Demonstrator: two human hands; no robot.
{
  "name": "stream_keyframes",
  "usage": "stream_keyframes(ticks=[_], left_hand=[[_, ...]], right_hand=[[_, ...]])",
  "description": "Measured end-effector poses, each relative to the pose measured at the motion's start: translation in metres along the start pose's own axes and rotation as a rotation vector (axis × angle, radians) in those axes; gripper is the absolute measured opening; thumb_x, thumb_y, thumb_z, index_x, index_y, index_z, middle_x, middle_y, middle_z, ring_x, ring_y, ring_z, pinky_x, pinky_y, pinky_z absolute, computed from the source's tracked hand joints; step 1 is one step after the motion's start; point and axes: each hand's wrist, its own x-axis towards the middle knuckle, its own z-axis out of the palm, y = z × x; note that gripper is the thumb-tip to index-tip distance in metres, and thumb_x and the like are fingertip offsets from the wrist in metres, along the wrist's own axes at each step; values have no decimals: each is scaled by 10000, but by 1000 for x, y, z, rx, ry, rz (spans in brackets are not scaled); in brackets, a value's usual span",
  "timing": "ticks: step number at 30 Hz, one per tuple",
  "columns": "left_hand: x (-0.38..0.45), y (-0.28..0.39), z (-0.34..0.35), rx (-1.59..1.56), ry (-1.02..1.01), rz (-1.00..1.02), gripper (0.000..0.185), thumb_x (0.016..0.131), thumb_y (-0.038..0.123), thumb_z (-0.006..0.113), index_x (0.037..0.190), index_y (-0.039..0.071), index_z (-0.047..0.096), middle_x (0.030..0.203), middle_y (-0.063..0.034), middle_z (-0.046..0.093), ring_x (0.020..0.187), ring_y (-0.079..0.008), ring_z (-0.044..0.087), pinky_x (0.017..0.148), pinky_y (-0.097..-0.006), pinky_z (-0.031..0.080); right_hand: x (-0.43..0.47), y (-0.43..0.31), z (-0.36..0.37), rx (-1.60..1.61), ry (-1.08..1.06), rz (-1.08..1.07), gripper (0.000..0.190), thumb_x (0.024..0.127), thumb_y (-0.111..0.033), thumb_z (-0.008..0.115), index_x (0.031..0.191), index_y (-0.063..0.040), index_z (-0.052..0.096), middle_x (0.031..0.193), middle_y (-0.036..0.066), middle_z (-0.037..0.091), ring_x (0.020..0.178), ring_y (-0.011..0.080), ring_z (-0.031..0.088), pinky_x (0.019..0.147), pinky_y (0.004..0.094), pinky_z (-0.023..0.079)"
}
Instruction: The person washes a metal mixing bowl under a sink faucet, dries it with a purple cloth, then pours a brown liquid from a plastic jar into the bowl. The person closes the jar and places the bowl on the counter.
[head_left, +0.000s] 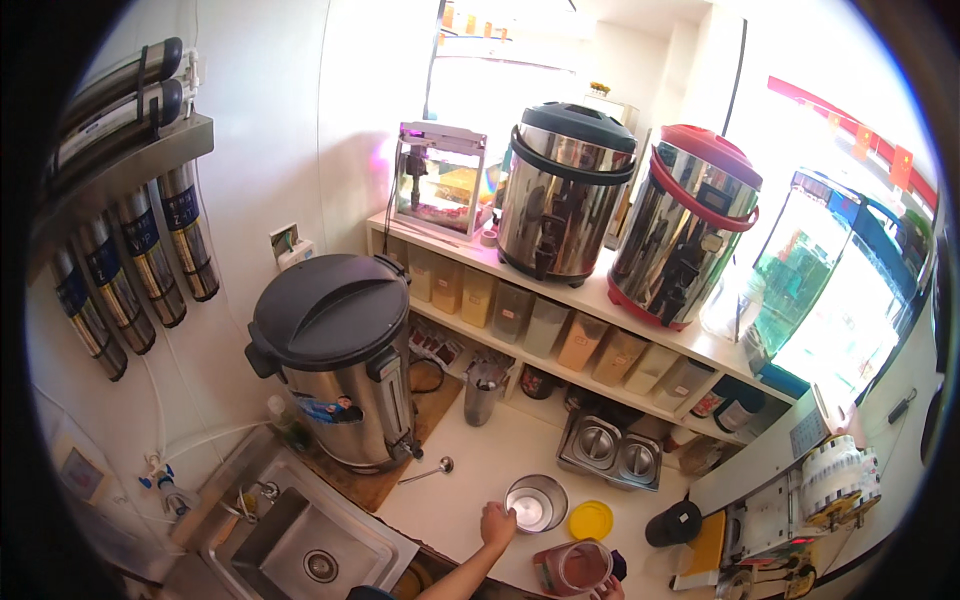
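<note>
My left hand (498, 525) grips the rim of a round stainless steel pot (537, 504) on the white counter. The pot's metal bottom shows inside. At the lower edge of the view, my right hand (611, 589) holds a clear plastic jar (551, 568) with reddish-brown contents by its near right side. The jar has its lid off, and a dark purple piece shows beside my right fingers. A yellow round lid (590, 520) lies between the pot and the jar. Left of the pot rests a small steel ladle (429, 470).
A steel sink (300, 517) and a large steel urn (337, 375) stand left. Behind are lidded steel containers (611, 448), a utensil cup (482, 394) and a shelf (547, 360) of ingredient bins bearing two insulated dispensers (566, 202). A cup-sealing machine (780, 517) stands right, beside a black cup (673, 523).
</note>
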Motion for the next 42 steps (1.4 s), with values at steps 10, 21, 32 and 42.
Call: stream_keyframes(ticks=[10,21,32,42], left_hand=[[-5,-45,32,-412,-432,-256,292,780,296,674,919,44,624,780,-121,676,783,-294,658,709,-400,511],[-9,-92,-3,-560,-624,-372,114,845,107,614,804,3,591,734,-62,611,682,-148,606,601,-252,463],[-16,-200,-22,-650,-753,-443,619,654,231,820,1133,-6,508,1214,-211,511,1086,-344,561,881,-438,482],[-129,-87,-37,-44,-934,250,774,746,259,785,1321,-34,357,1293,-227,456,1182,-326,493,913,-389,469]], right_hand=[[-6,10,4,68,65,50,371,887,-326,558,1214,-152,551,1105,68,638,947,246,625,808,418,499],[-24,-2,33,30,169,101,279,940,-149,423,1175,-107,568,1111,38,613,977,198,595,723,372,519],[4,25,31,-9,169,-59,272,867,-55,529,1124,-48,617,877,24,615,684,114,534,586,245,430],[-22,-7,38,58,-1,-290,447,1011,-301,323,1237,26,527,1231,130,562,1166,209,504,1032,317,338]])
